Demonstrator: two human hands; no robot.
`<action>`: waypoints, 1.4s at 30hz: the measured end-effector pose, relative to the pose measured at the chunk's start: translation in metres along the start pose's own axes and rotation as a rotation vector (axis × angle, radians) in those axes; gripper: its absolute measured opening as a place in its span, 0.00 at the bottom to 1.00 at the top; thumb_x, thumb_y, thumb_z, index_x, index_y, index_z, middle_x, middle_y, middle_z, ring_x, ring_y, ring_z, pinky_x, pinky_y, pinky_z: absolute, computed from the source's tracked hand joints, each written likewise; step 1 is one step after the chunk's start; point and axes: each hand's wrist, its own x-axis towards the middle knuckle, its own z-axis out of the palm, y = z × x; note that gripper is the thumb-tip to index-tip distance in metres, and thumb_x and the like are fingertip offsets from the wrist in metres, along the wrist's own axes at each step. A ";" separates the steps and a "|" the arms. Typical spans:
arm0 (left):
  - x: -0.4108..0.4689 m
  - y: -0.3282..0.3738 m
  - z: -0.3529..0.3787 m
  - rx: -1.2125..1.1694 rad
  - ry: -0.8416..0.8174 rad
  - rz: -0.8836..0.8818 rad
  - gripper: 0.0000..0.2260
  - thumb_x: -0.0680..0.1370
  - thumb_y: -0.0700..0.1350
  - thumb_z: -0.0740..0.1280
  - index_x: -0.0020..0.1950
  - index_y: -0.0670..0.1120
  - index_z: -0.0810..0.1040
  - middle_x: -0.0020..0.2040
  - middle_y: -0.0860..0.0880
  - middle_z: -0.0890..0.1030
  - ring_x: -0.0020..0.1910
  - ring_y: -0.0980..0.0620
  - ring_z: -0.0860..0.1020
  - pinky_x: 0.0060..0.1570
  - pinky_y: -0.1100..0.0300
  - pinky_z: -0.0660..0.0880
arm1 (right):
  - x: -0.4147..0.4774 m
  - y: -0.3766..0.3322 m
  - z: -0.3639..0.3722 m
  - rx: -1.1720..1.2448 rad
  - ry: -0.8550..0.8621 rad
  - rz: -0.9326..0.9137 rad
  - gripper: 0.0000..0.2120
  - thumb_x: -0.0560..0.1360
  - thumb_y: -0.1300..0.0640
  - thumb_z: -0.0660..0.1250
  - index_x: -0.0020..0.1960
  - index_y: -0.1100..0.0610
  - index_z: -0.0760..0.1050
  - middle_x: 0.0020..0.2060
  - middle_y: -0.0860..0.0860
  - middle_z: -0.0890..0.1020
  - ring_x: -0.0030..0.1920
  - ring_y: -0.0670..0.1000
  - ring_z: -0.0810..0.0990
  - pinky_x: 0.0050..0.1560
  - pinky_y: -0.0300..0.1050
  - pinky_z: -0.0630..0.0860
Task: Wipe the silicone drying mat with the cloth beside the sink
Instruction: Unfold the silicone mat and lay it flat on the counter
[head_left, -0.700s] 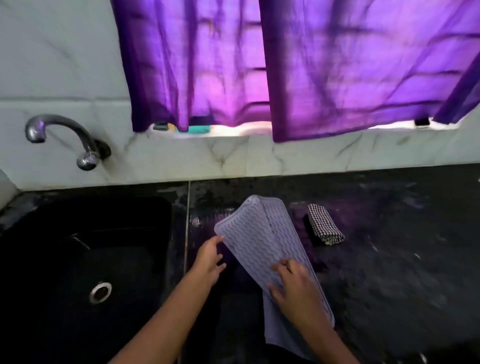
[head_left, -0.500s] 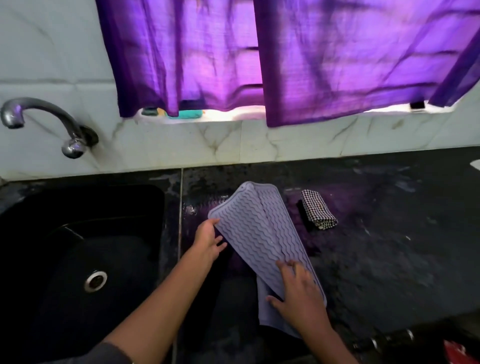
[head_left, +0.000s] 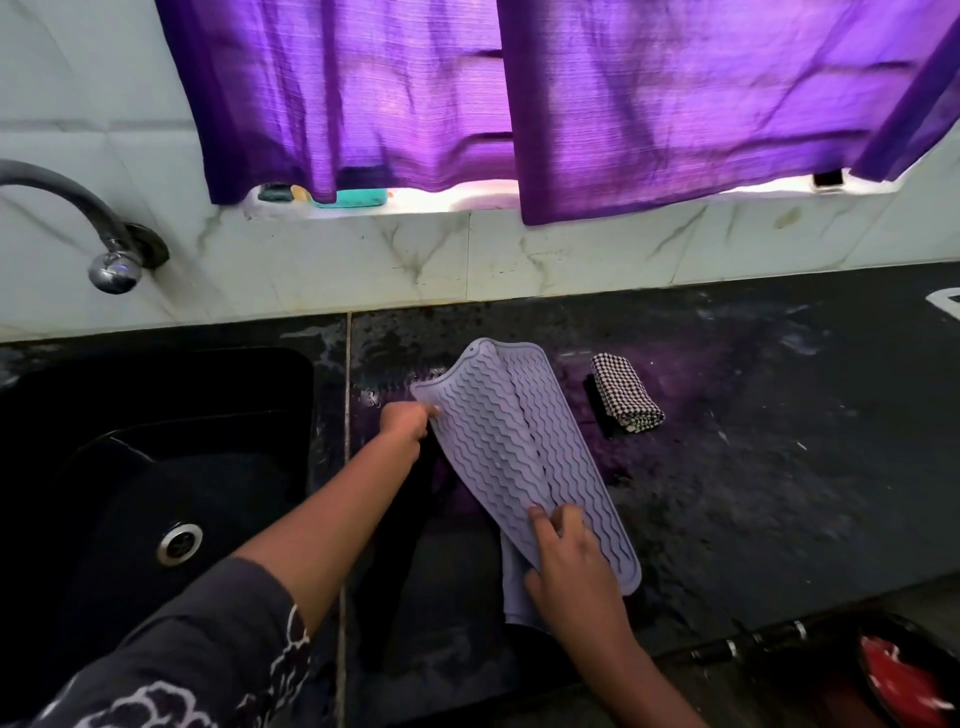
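A lilac silicone drying mat (head_left: 511, 441) with wavy ridges lies folded lengthwise on the black counter, right of the sink. My left hand (head_left: 405, 418) grips the mat's far left edge, fingers closed around it. My right hand (head_left: 566, 564) holds the near end, thumb on top and fingers under the upper flap. A folded black-and-white checked cloth (head_left: 626, 392) rests on the counter just right of the mat, untouched by either hand.
The black sink (head_left: 156, 447) with its steel drain (head_left: 179, 543) is at left, a tap (head_left: 111, 260) on the tiled wall above it. Purple curtains (head_left: 571, 93) hang over the windowsill. A red-and-black object (head_left: 904, 675) sits below the counter's front edge at lower right.
My left hand has closed on the mat's left edge, where its fingers were spread before. The right hand stays at the near end. The view has shifted slightly toward the right.
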 end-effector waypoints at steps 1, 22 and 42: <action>0.003 0.001 -0.001 0.049 0.012 0.049 0.07 0.73 0.37 0.70 0.36 0.41 0.73 0.34 0.46 0.73 0.34 0.49 0.71 0.40 0.57 0.69 | 0.000 -0.002 0.000 0.005 -0.036 -0.013 0.25 0.76 0.58 0.59 0.72 0.54 0.60 0.58 0.53 0.68 0.54 0.54 0.72 0.47 0.44 0.72; 0.062 0.018 -0.084 0.554 0.157 0.473 0.13 0.74 0.41 0.70 0.58 0.43 0.77 0.56 0.43 0.81 0.55 0.43 0.79 0.56 0.51 0.76 | 0.022 -0.126 0.032 -0.009 -0.263 -0.416 0.14 0.73 0.61 0.66 0.57 0.64 0.71 0.52 0.60 0.78 0.45 0.59 0.79 0.39 0.46 0.71; 0.049 -0.032 -0.070 0.461 0.252 0.645 0.24 0.74 0.31 0.64 0.70 0.44 0.72 0.65 0.43 0.76 0.61 0.45 0.77 0.61 0.59 0.70 | 0.046 0.089 -0.006 0.184 -0.348 0.508 0.15 0.74 0.50 0.67 0.55 0.58 0.73 0.53 0.56 0.81 0.54 0.57 0.79 0.48 0.45 0.72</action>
